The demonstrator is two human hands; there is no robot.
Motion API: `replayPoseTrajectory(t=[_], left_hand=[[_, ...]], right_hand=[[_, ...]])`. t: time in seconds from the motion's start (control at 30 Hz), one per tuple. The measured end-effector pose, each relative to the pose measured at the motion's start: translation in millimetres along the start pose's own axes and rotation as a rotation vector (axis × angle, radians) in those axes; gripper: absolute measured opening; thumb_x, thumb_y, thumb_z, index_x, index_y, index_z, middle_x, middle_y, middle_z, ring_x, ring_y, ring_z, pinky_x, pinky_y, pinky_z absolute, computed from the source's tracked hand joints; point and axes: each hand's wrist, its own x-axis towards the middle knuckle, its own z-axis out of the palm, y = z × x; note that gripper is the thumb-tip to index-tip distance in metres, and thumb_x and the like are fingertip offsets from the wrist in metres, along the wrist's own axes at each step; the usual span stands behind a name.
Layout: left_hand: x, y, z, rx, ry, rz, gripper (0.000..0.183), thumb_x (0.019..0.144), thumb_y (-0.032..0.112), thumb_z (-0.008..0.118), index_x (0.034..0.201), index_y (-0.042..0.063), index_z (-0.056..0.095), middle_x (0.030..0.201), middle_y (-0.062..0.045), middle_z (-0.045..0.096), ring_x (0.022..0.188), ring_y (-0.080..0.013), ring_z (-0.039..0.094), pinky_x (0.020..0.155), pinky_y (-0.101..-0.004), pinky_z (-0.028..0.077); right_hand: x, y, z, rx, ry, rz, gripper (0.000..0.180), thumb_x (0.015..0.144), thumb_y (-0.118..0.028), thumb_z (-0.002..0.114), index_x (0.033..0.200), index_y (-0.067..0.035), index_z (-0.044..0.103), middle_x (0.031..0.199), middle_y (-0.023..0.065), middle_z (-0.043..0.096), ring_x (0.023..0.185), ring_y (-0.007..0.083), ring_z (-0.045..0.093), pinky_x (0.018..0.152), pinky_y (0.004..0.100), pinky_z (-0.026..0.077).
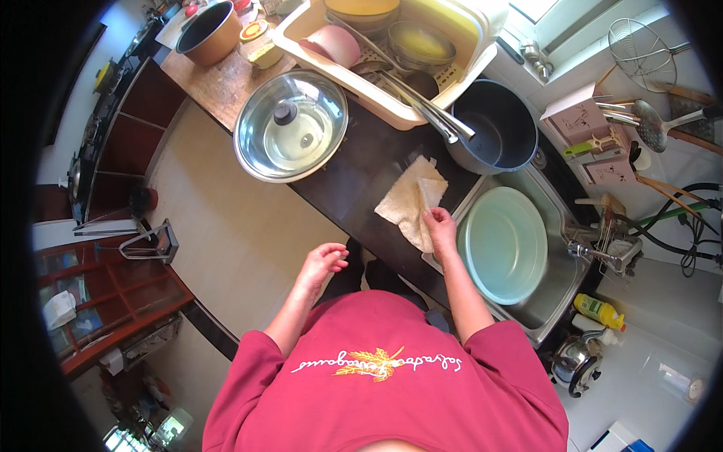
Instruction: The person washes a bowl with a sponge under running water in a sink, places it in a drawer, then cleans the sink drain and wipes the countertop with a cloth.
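My right hand pinches the near corner of a beige cloth that lies partly folded on the dark countertop. To the left, my left hand hangs in the air before my body, fingers curled and apart, with nothing in it. A steel bowl with a glass lid stands beyond it near the counter's edge. Just right of the cloth, a pale green plastic basin sits in the steel sink. Behind the cloth is a dark, deep pot.
A cream dish rack holds bowls and long steel utensils that jut over its edge. A copper-coloured pot and a glass jar stand at the back left. The faucet, yellow bottle and kettle are at the right.
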Motion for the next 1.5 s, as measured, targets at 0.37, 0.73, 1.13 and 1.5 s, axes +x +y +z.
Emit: replayPoseTrajectory(t=[0.37, 0.73, 1.13, 1.5], left_hand=[[-9.3, -24.4, -21.2, -0.146, 0.017, -0.086, 0.021, 0.089, 0.014, 0.049, 0.106, 0.003, 0.055, 0.094, -0.007, 0.063, 0.072, -0.0102, 0.061, 0.064, -0.0215, 0.048], [-5.1, -3.1, -96.9, -0.032, -0.150, -0.054, 0.021, 0.089, 0.015, 0.050, 0.106, 0.003, 0.056, 0.093, -0.007, 0.063, 0.073, -0.0100, 0.061, 0.065, -0.0211, 0.048], [-50.3, -41.5, -306.2, -0.175, 0.179, -0.139, 0.020, 0.088, 0.013, 0.051, 0.104, 0.002, 0.054, 0.090, -0.009, 0.064, 0.067, -0.0134, 0.062, 0.060, -0.0233, 0.050], [-48.1, -46.7, -286.0, -0.232, 0.113, -0.213, 0.020, 0.087, 0.014, 0.054, 0.103, 0.002, 0.055, 0.089, -0.010, 0.064, 0.069, -0.0144, 0.063, 0.062, -0.0243, 0.051]], right_hand=[[-87.3, 35.1, -44.9, 0.614, 0.094, 0.483, 0.028, 0.090, -0.016, 0.046, 0.116, -0.003, 0.045, 0.108, 0.0117, 0.057, 0.098, 0.0244, 0.057, 0.086, 0.0386, 0.047], [-89.9, 15.8, 58.2, -1.098, 0.173, -0.415, 0.058, 0.086, -0.036, 0.049, 0.137, -0.013, 0.032, 0.145, 0.0166, 0.018, 0.133, 0.0369, 0.017, 0.105, 0.0511, 0.017], [-99.7, 21.5, 172.6, -0.944, 0.367, -0.262, 0.045, 0.089, -0.032, 0.046, 0.131, -0.016, 0.042, 0.139, 0.0092, 0.032, 0.129, 0.0293, 0.026, 0.101, 0.0483, 0.020], [-79.6, 41.7, 208.2, -1.266, 0.568, -0.353, 0.058, 0.087, -0.036, 0.045, 0.138, -0.013, 0.030, 0.144, 0.0165, 0.023, 0.133, 0.0375, 0.015, 0.105, 0.0553, 0.013]])
